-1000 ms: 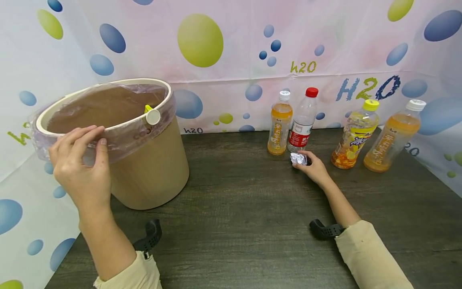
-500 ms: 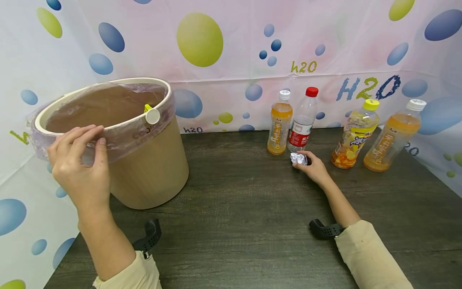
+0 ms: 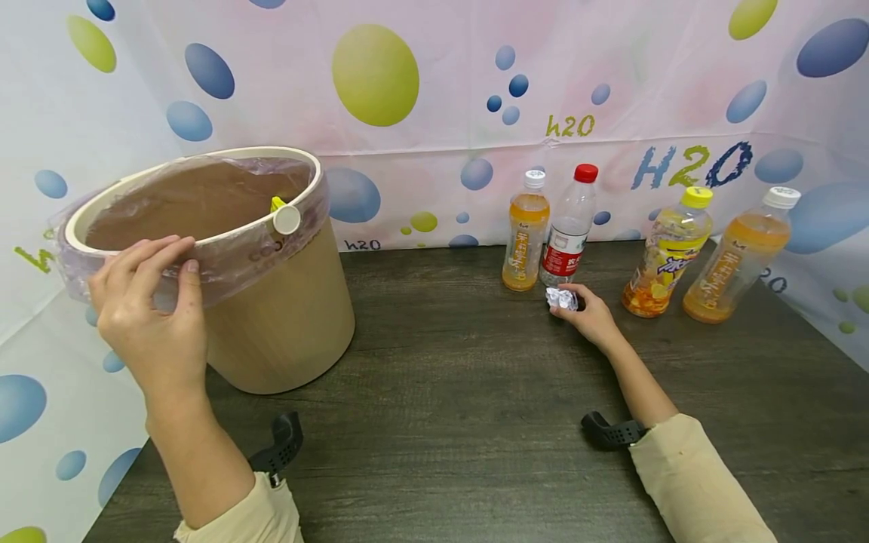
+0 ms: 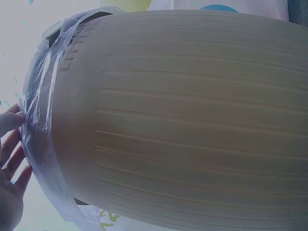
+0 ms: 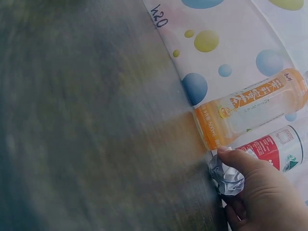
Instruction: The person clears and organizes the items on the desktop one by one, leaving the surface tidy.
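My left hand rests at the near rim of a tall beige trash can, its fingertips on the clear plastic bag folded over that rim. The left wrist view shows the spread fingertips at the edge of the bag. On the dark tabletop my right hand pinches a crumpled white paper ball between thumb and fingers. Behind the ball stand a bottle with an orange label and a red-capped clear bottle. In the right wrist view the paper ball sits close to both bottles.
A yellow-capped bottle and a white-capped orange bottle stand right of the right hand. A patterned backdrop rises behind the dark table. Something small and yellow shows at the trash can's rim.
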Available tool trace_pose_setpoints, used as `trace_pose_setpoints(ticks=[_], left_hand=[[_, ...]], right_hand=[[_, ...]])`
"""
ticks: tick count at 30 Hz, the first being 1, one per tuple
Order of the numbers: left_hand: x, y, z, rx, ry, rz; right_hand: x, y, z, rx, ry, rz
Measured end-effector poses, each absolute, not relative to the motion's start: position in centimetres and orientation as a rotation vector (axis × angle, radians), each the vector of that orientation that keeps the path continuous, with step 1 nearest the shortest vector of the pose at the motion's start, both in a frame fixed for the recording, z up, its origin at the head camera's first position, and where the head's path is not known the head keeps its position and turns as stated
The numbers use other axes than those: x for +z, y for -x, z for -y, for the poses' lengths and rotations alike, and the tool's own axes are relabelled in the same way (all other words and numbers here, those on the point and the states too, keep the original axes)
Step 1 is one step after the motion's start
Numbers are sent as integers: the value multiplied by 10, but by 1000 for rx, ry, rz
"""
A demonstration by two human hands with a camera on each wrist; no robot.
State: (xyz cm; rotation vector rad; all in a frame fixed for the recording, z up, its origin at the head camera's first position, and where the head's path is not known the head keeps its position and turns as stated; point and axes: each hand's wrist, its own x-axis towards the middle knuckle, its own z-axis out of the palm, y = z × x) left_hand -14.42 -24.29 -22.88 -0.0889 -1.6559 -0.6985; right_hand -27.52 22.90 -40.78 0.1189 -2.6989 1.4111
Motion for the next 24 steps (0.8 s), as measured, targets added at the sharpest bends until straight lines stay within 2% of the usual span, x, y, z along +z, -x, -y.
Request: trace_pose_setpoints(ticks=[24], left_hand=[[-226,141,239,-695,97,1649]], right_hand=[[-405,275,-229,1381,-94,2681]])
